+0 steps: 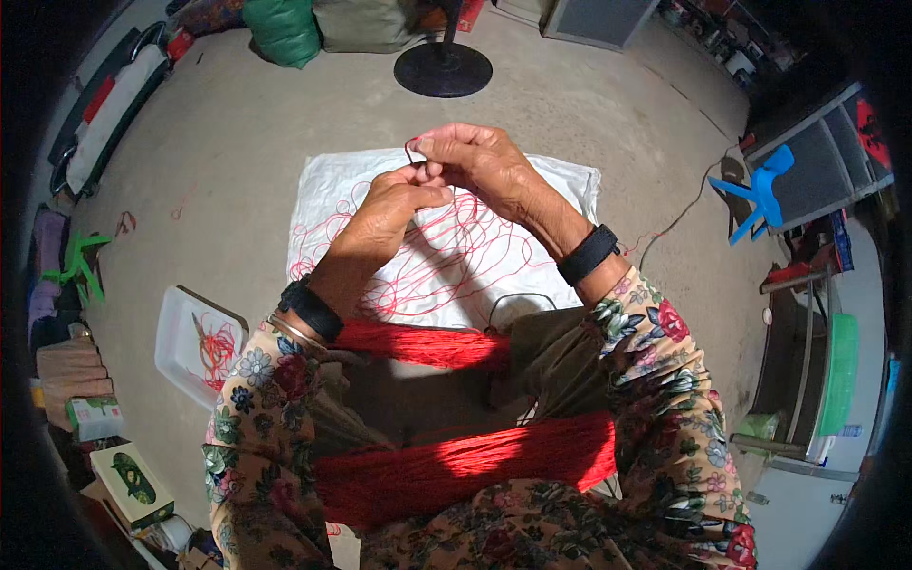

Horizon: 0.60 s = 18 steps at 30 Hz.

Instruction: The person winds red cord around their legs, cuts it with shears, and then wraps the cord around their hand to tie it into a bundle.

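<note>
My two hands meet above a white cloth (328, 176) spread on the floor. Thumb and fingertips of my right hand (484, 166) pinch a thin red cord (408, 148), which bends in a small loop beside them. Just below, my left hand (388, 211) is closed, its fingertips touching the right ones; the cord appears to run into its grip. Loose strands of red cord (475, 249) lie tangled over the cloth. Across my lap are two thick bundles of red cord, a nearer one (532, 451) and a farther one (437, 344).
A white tray (173, 332) with scissors (201, 334) and red cord scraps stands at the left. On the right are a blue stool (760, 195) and a metal rack (807, 361). A black round stand base (443, 70) and a green sack (281, 33) sit beyond the cloth.
</note>
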Tool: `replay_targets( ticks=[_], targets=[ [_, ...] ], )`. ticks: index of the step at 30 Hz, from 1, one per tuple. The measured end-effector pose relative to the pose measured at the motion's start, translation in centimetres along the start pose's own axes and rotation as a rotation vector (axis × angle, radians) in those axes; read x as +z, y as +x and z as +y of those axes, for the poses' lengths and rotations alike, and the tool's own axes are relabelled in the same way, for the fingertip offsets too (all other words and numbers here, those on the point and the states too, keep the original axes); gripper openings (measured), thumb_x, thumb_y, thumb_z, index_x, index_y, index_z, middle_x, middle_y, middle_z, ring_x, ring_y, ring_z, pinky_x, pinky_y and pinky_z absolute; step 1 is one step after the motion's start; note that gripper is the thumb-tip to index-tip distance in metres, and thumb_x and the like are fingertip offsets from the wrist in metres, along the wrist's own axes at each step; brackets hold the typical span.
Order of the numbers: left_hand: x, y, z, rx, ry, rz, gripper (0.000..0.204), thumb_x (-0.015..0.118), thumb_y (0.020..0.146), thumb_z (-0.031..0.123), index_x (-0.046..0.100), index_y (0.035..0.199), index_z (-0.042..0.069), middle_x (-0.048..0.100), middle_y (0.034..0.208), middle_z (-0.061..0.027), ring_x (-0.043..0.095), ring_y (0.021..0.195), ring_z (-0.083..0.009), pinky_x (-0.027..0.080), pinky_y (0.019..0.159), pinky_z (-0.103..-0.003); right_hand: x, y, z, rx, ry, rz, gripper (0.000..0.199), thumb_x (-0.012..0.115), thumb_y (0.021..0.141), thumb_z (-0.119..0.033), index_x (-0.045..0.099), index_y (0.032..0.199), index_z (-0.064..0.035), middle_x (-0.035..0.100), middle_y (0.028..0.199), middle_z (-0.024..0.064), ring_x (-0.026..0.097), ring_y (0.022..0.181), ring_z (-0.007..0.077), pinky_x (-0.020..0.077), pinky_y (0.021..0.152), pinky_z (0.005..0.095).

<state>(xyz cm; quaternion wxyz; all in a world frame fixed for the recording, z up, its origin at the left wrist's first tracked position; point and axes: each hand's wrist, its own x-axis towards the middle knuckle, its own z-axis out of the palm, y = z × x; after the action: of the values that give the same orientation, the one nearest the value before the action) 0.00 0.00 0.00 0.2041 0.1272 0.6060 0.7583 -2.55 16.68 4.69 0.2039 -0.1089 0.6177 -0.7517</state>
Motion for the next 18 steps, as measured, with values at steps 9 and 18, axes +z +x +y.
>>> replay_targets(
  ticks=[9,18],
  targets=[
    [-6.3,-7.8,3.4,-0.231,0.067,0.117,0.018,0.06,0.095,0.018,0.057,0.083,0.005,0.043,0.063,0.005,0.045,0.058,-0.0067,0.044,0.058,-0.025,-10.7,1.5,-3.3,-0.23,0.265,0.302,0.026,0.068,0.088,-0.017,0.062,0.106,0.0017,0.067,0.081,0.011,0.067,0.073,0.02,0.0524,0.056,0.0235],
    [-25.2,-27.2,6.9,-0.296,0.735,0.723,0.026,0.065,0.091,0.029,0.062,0.078,0.006,0.049,0.067,0.0047,0.04,0.058,-0.0068,0.031,0.055,-0.024,-31.4,-1.8,-6.1,-0.493,0.173,0.525,0.013,0.063,0.092,-0.018,0.059,0.09,-0.006,0.057,0.072,0.0025,0.061,0.078,0.0199,0.0485,0.063,0.0262]
  ],
)
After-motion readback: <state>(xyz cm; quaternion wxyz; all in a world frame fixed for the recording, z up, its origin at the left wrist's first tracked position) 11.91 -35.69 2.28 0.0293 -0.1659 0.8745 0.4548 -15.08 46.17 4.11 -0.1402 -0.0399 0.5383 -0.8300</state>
